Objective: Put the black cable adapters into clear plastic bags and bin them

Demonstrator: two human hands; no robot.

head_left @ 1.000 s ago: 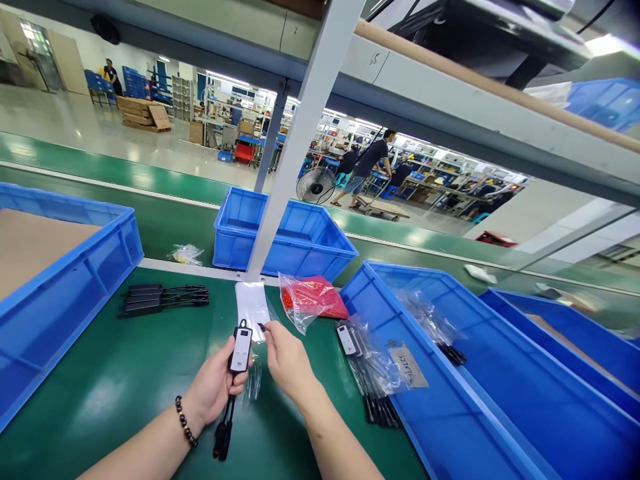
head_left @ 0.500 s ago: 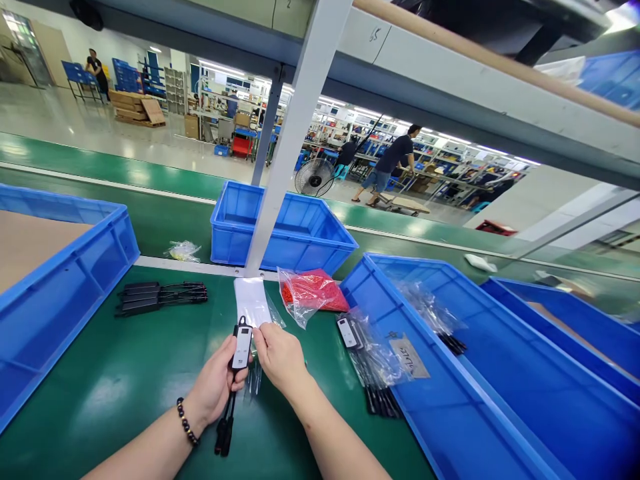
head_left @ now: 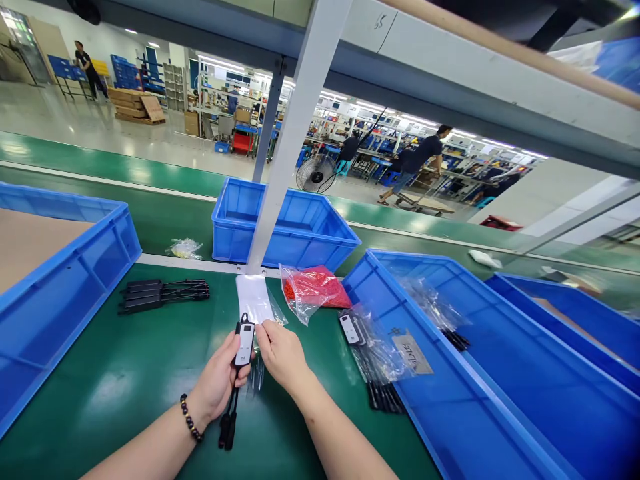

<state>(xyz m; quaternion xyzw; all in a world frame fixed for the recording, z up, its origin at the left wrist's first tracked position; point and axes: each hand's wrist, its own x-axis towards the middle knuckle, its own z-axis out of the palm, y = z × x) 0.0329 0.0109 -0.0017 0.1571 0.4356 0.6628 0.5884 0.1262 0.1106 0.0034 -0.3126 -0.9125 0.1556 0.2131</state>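
Note:
My left hand [head_left: 220, 377] is closed around a small black device with a white label face [head_left: 245, 345], a loop at its top and two short cables ending in black connectors [head_left: 227, 430]. Fingers pinched, my right hand [head_left: 284, 353] is at the device's upper right edge; what it grips is hidden. Just beyond lie flat white and transparent plastic bags [head_left: 254, 297]. A transparent bag with red contents [head_left: 317, 290] rests farther right. Similar devices in transparent plastic [head_left: 375, 353] lean near the right-hand bin.
Several black cabled devices [head_left: 163, 295] lie in a row at left. Blue bins stand at left [head_left: 65, 263], behind the post [head_left: 280, 173] and at right [head_left: 430, 400]. A small transparent bag [head_left: 185, 249] sits near the belt [head_left: 165, 213]. People work in the background.
Both hands and the device keep nearly the same pose, and the view has shifted slightly. In the background, a person with a cart has moved right.

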